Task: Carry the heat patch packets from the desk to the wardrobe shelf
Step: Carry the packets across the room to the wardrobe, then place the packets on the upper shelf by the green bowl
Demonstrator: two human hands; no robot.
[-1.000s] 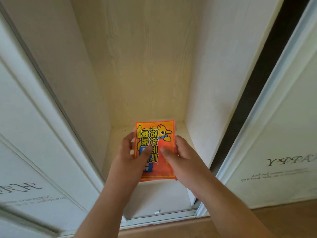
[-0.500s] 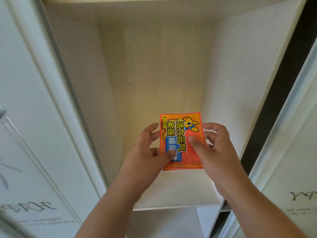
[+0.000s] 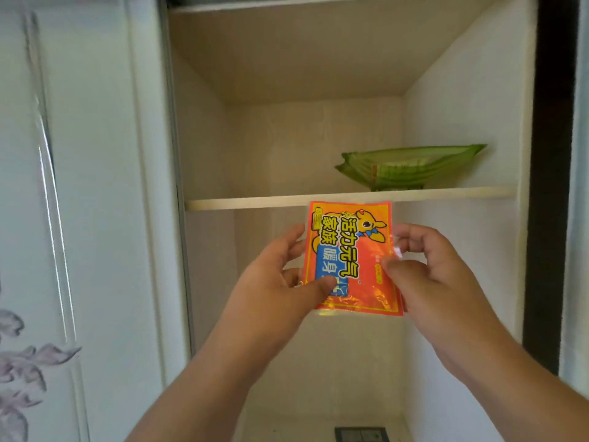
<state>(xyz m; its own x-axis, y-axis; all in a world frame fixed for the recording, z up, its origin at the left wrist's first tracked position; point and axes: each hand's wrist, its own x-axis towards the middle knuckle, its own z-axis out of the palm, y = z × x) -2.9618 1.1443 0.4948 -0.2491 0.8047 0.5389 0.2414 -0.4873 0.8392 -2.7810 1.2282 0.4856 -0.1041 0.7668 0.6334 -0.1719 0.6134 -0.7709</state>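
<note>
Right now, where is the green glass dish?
In the head view, the green glass dish sits on the wardrobe shelf, right side, above the orange packets.

Two bare forearms, no sleeves

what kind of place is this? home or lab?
Most likely a home, at an open built-in wardrobe: pale wood shelf holding a green glass dish, a white sliding door with a floral print, and both hands holding orange heat patch packets.
</note>
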